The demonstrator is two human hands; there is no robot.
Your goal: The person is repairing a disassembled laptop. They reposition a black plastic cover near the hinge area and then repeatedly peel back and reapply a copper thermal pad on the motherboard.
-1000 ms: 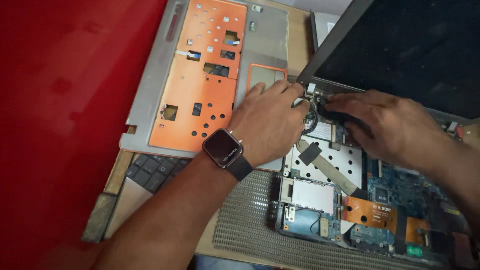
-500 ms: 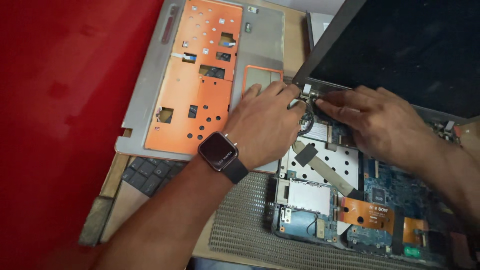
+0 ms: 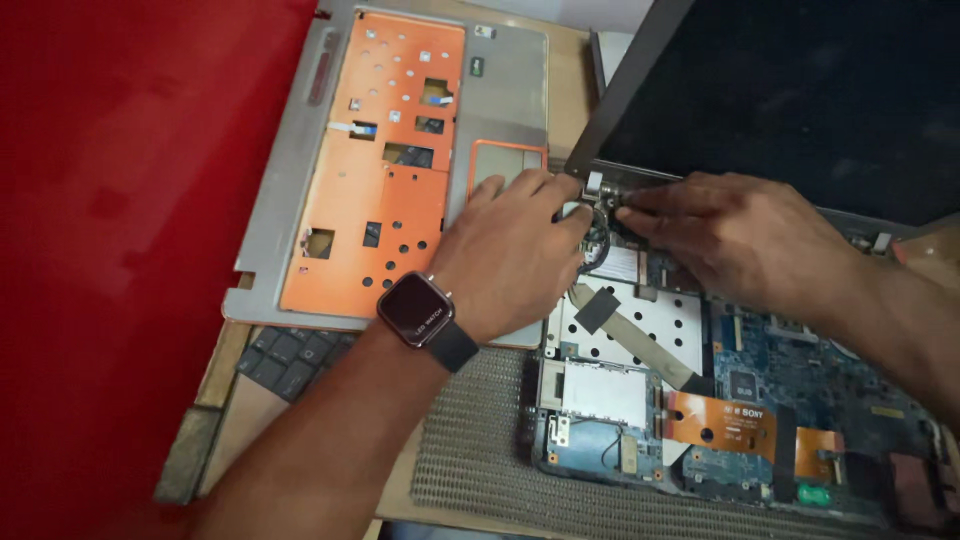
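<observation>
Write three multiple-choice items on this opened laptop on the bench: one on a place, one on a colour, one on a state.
1. Where do both hands meet?
A. at the screen hinge
B. on the loose keyboard
C. on the red surface

2. What colour is the underside of the detached grey palm-rest cover?
A. green
B. orange
C. white

3. How does the laptop base stand?
A. closed up
B. cover off, boards bare
C. wrapped in foil

Answers:
1 A: the left hand and the right hand join at the metal hinge below the dark screen panel.
2 B: the palm-rest cover lies flipped, with an orange lining.
3 B: the blue circuit board and the perforated silver plate lie exposed.
</observation>
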